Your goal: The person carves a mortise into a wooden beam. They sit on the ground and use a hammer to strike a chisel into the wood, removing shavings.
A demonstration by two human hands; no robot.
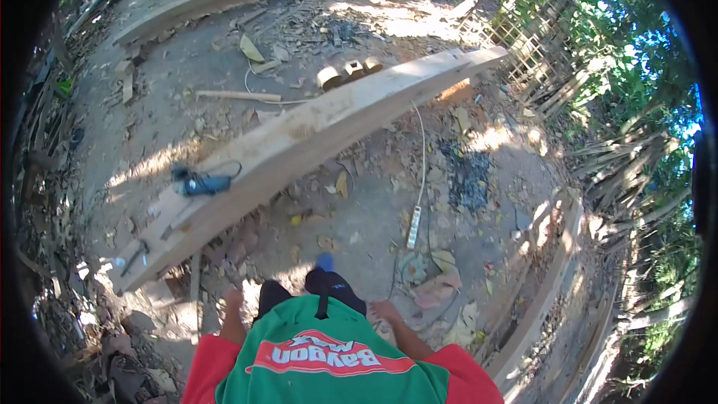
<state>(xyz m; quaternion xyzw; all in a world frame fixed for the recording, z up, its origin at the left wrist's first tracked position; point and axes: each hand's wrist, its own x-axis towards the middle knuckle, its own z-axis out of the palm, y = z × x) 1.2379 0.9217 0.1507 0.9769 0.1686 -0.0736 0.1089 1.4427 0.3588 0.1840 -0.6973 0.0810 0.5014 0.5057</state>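
Observation:
My left hand (pixel 232 301) hangs low beside my dark trousers, near the left part of a long wooden beam (pixel 321 120); its fingers are too small to make out. My right hand (pixel 381 310) hangs at my other side, fingers apart and holding nothing. A dark corded power tool (pixel 206 183) lies on the beam, and a small hammer-like tool (pixel 133 258) is at its left end. A white power strip (pixel 413 228) lies on the dirt right of my feet, above a crumpled pinkish cloth (pixel 437 288).
A second beam (pixel 187 15) lies across the back, with short round wood pieces (pixel 329 77) behind the nearer beam. Another plank (pixel 546 292) runs along the right. A bamboo lattice (pixel 523 37), branches and leafy trees border the right; dry leaves and cords lie on the ground.

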